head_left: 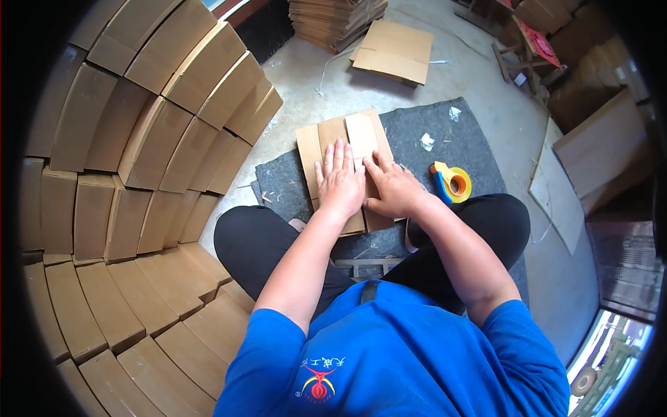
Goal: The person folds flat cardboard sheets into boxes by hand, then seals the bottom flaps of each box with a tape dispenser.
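Observation:
A cardboard piece (332,133) with folded flaps lies on the dark grey mat between my knees. A paler strip or flap (360,133) shows on its upper right part. My left hand (340,182) rests flat on the cardboard, its fingers stretched forward. Beside it my right hand (394,186) presses on the right part of the cardboard with its fingers spread. Neither hand grips anything. To the right of my right hand, a yellow and blue tape dispenser (451,183) lies on the mat.
Stacked cardboard boxes (149,139) rise along the left side. A flat carton (394,51) and a pile of flattened cardboard (333,21) are ahead. White scraps (426,142) dot the mat (469,139). Large boards (604,149) lean at the right.

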{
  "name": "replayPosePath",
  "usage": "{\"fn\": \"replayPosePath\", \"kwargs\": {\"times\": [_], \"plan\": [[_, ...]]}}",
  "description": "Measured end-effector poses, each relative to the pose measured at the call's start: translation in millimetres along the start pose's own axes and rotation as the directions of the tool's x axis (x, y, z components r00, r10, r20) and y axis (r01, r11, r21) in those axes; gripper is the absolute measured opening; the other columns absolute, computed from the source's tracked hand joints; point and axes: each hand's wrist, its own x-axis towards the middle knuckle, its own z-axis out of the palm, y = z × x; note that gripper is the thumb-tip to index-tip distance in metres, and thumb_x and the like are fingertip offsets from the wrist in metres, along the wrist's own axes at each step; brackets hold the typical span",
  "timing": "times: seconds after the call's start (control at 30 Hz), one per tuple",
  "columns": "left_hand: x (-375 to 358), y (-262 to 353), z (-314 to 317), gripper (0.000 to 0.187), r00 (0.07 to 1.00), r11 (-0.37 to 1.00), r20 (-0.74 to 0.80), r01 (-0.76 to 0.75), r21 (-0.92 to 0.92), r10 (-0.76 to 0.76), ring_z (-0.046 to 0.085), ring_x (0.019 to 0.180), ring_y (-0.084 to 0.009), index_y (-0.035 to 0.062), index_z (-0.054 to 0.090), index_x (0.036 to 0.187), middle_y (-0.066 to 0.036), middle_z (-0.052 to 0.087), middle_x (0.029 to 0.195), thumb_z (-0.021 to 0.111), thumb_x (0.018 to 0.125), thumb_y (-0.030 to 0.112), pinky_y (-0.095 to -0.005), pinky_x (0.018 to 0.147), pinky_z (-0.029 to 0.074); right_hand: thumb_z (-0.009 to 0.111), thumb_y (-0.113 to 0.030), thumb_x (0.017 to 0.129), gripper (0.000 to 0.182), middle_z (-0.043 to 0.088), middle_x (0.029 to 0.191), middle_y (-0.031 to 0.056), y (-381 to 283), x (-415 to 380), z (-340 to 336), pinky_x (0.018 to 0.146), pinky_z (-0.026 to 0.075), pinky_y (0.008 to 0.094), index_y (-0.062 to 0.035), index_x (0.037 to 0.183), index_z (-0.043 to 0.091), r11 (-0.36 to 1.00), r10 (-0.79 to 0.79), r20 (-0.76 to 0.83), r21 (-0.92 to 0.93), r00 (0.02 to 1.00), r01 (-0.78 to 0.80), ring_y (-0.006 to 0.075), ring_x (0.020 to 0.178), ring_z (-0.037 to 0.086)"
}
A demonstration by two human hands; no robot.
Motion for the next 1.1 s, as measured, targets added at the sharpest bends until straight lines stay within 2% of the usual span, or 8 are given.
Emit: {"fn": "replayPosePath", "kwargs": {"times": [0.2, 0.33, 0.37, 0.47, 0.57, 0.93, 1.03, 1.1], "plan": [[8.0, -6.9, 11.6, 0.061, 0.981, 0.978, -0.153, -0.089, 0.189, 0.118, 0.027, 0.145, -0.0309, 0.0016, 0.043, 0.145, -0.016, 0.035, 0.155, 0.051, 0.096, 0.037, -0.0504, 0.12, 0.014, 0.067, -0.038, 0.079, 0.092, 0.021, 0.159, 0.0228, -5.1, 9.0, 12.9, 0.11, 0.038, 0.0495, -0.0049, 0.153, 0.026, 0.989, 0.058, -0.004, -0.136, 0.998, -0.058, 0.0391, 0.132, 0.047], [37.3, -4.3, -14.9, 0.036, 0.995, 0.98, -0.062, -0.066, 0.186, 0.079, 0.046, 0.123, -0.0316, 0.0041, 0.062, 0.114, -0.015, 0.054, 0.129, 0.062, 0.088, 0.029, -0.0484, 0.112, 0.028, 0.065, -0.037, 0.079, 0.091, 0.02, 0.16, 0.0224, -9.4, 7.7, 15.7, 0.107, 0.04, 0.0483, -0.0036, 0.154, 0.025, 0.985, 0.079, -0.03, -0.154, 0.996, -0.082, 0.0385, 0.128, 0.049], [47.5, -6.3, -18.5, 0.033, 0.995, 0.989, -0.071, -0.056, 0.136, 0.067, 0.043, 0.129, -0.0317, 0.0043, 0.064, 0.11, -0.015, 0.052, 0.134, 0.062, 0.087, 0.028, -0.0486, 0.113, 0.026, 0.065, -0.037, 0.079, 0.091, 0.02, 0.16, 0.0224, -9.7, 6.4, 15.0, 0.107, 0.04, 0.0483, -0.0036, 0.154, 0.025, 0.983, 0.081, -0.029, -0.161, 0.996, -0.085, 0.0385, 0.128, 0.049], [73.0, -22.1, -3.5, 0.048, 0.939, 0.975, -0.298, -0.117, 0.19, 0.171, 0.031, 0.143, -0.031, 0.0075, 0.054, 0.132, -0.015, 0.044, 0.147, 0.061, 0.091, 0.032, -0.0488, 0.12, 0.018, 0.065, -0.039, 0.08, 0.092, 0.019, 0.161, 0.0202, -8.8, 6.0, 11.9, 0.108, 0.04, 0.0476, -0.0043, 0.154, 0.024, 0.99, 0.078, -0.018, -0.12, 0.997, -0.08, 0.0381, 0.128, 0.049], [87.9, -31.2, 9.1, 0.055, 0.97, 0.985, -0.199, -0.118, 0.128, 0.142, 0.029, 0.145, -0.0291, 0.0086, 0.045, 0.143, -0.013, 0.042, 0.15, 0.056, 0.095, 0.034, -0.0495, 0.121, 0.016, 0.065, -0.041, 0.08, 0.091, 0.019, 0.161, 0.0196, -5.7, 6.6, 12.3, 0.107, 0.04, 0.0472, -0.0049, 0.154, 0.024, 0.991, 0.075, -0.018, -0.107, 0.997, -0.077, 0.0375, 0.129, 0.049], [89.9, -31.4, -2.7, 0.053, 0.992, 0.983, -0.073, -0.086, 0.161, 0.099, 0.031, 0.143, -0.0271, 0.0099, 0.042, 0.144, -0.01, 0.041, 0.149, 0.047, 0.1, 0.038, -0.0447, 0.121, 0.018, 0.079, -0.054, 0.073, 0.105, 0.026, 0.157, 0.0198, -1.0, -0.9, 9.4, 0.111, 0.035, 0.0483, -0.0059, 0.152, 0.029, 0.997, 0.0, -0.033, -0.08, 0.999, -0.003, 0.0394, 0.136, 0.04], [90.0, -36.1, 1.8, 0.051, 0.989, 0.985, -0.101, -0.091, 0.146, 0.106, 0.032, 0.141, -0.0271, 0.0101, 0.045, 0.142, -0.01, 0.043, 0.148, 0.047, 0.099, 0.039, -0.0441, 0.12, 0.02, 0.085, -0.052, 0.064, 0.111, 0.03, 0.155, 0.0185, -16.7, -26.7, 9.0, 0.111, 0.035, 0.0478, -0.007, 0.151, 0.032, 0.981, -0.082, 0.047, -0.174, 0.996, 0.089, 0.038, 0.138, 0.036], [89.6, -38.2, 0.7, 0.05, 0.985, 0.986, -0.133, -0.096, 0.139, 0.115, 0.033, 0.141, -0.0272, 0.01, 0.046, 0.141, -0.01, 0.044, 0.147, 0.048, 0.099, 0.039, -0.0439, 0.12, 0.021, 0.088, -0.042, 0.063, 0.107, 0.032, 0.152, 0.0206, -20.1, -36.2, 29.2, 0.109, 0.038, 0.0471, -0.0056, 0.149, 0.035, 0.978, -0.121, -0.048, -0.175, 0.992, 0.111, 0.0401, 0.135, 0.039]]}}
